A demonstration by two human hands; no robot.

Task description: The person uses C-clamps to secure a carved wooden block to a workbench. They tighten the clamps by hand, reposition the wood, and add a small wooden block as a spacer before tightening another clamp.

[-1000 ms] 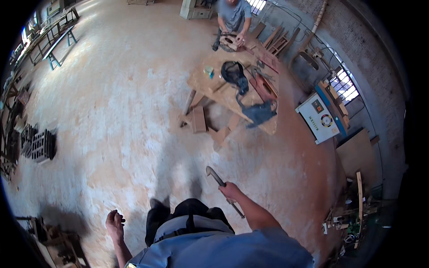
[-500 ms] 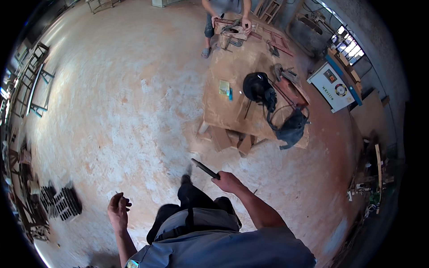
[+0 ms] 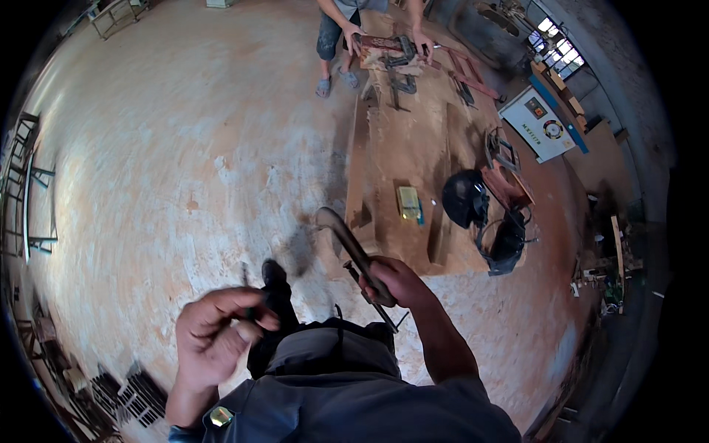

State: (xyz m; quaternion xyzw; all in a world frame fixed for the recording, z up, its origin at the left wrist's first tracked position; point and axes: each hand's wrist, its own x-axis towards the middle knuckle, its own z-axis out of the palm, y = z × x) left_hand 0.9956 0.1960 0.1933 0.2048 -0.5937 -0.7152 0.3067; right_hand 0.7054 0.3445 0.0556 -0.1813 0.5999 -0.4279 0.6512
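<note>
My right hand (image 3: pixel 399 284) grips a dark metal G-clamp (image 3: pixel 347 235), its curved frame pointing up and left and its screw bar with a cross handle running below the fist. The clamp is held in the air just off the near edge of the wooden worktable (image 3: pixel 402 148). At the lower left, my left hand (image 3: pixel 221 336) is raised with fingers curled and thumb close to the fingertips. What it pinches, if anything, is too blurred to name. Nearest on the table is a small yellow-green packet (image 3: pixel 408 203) with a blue item beside it.
Across the table another person's hands (image 3: pixel 353 38) hold a reddish wooden piece (image 3: pixel 384 48) with clamps on it. A black cap (image 3: pixel 467 198) and a black bag (image 3: pixel 508 244) lie on the right side. Beyond stands a white-and-blue machine (image 3: pixel 535 122). Slatted dark racks (image 3: pixel 140 399) sit lower left.
I have come nearer the table. My right hand with the clamp has risen, showing more of its frame. My left hand has moved up and inward. The other person's wooden piece has shifted.
</note>
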